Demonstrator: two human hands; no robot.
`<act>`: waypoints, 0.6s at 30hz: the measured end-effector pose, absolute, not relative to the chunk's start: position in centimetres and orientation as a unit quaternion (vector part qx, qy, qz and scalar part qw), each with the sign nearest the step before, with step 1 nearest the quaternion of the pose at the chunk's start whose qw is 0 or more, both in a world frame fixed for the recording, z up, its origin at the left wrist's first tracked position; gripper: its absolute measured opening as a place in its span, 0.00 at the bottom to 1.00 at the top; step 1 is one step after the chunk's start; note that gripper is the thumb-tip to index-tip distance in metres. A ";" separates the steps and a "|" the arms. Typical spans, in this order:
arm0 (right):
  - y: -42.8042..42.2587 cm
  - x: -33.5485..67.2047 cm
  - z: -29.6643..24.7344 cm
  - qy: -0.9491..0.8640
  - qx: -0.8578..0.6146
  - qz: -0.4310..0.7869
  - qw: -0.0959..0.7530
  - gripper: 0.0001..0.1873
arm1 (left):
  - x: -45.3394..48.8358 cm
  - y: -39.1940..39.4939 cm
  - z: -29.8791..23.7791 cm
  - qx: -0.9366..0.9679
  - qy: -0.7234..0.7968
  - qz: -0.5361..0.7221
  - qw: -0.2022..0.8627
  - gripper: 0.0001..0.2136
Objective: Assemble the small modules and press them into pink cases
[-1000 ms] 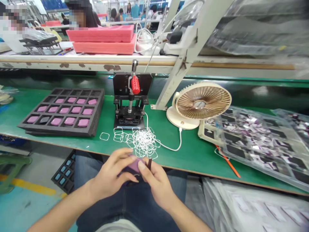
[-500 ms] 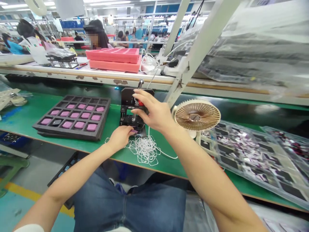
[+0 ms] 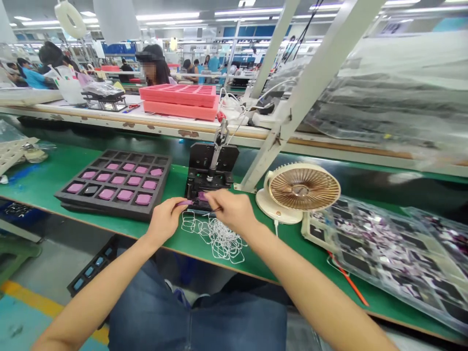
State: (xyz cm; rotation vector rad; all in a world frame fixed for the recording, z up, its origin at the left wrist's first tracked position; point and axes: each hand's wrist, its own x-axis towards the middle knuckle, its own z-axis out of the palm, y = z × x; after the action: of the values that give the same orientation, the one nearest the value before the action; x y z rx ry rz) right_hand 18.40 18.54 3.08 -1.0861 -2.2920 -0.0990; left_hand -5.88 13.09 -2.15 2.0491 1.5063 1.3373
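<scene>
Left hand [image 3: 166, 220] pinches purple part [image 3: 185, 202]; right hand [image 3: 232, 210] at press [image 3: 212, 168] base.

On the green table [image 3: 36, 180], left of centre, a dark compartment tray [image 3: 113, 210] with purple pads [image 3: 125, 194] in its middle rows (one cell with a dark piece instead). Right of centre, a cream desk fan [image 3: 304, 189], grille tilted upward, white cable [image 3: 277, 226] trailing from its base. Further right, overlapping clear plastic trays [image 3: 395, 243] of small parts, out to the right edge; an orange stick [image 3: 353, 287] at their near corner. Upper centre, two pink foam trays [image 3: 179, 100] stacked on a raised shelf [image 3: 109, 122]. Slanted white posts [image 3: 310, 83] across the upper right. Lower left, below the table, another black tray [image 3: 91, 270] with blue pieces. Far back, upper left, a seated person [image 3: 155, 68] among others.
</scene>
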 end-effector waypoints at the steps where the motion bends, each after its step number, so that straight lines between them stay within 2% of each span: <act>1: 18.3 18.5 1.0 -0.872 -0.410 -0.026 0.266 0.15 | -6.3 12.6 -2.3 0.700 0.520 0.471 0.133 0.10; 4: 19.6 18.4 -2.5 -0.877 -0.431 -0.004 0.214 0.17 | -6.7 12.0 -2.9 0.696 0.515 0.484 0.125 0.10; 6: 21.2 18.0 -2.9 -0.874 -0.447 0.012 0.189 0.22 | -6.5 12.1 -3.2 0.701 0.509 0.486 0.115 0.10; 9: 22.9 17.6 -2.4 -0.872 -0.455 0.031 0.178 0.21 | -6.0 13.1 -3.3 0.713 0.498 0.484 0.094 0.11; 15: 19.5 20.3 -2.6 -0.860 -0.443 0.035 0.251 0.22 | -4.1 16.3 -3.6 0.754 0.480 0.444 0.070 0.11; 18: 16.4 22.3 -2.2 -0.845 -0.424 0.041 0.322 0.19 | -2.3 18.4 -4.0 0.793 0.458 0.394 0.082 0.12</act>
State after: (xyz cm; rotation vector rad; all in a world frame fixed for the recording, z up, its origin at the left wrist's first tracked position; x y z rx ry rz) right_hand 22.31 16.39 -2.19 -1.1133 -2.2196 0.1080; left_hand -2.27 18.42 -4.01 2.3675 1.3678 1.1764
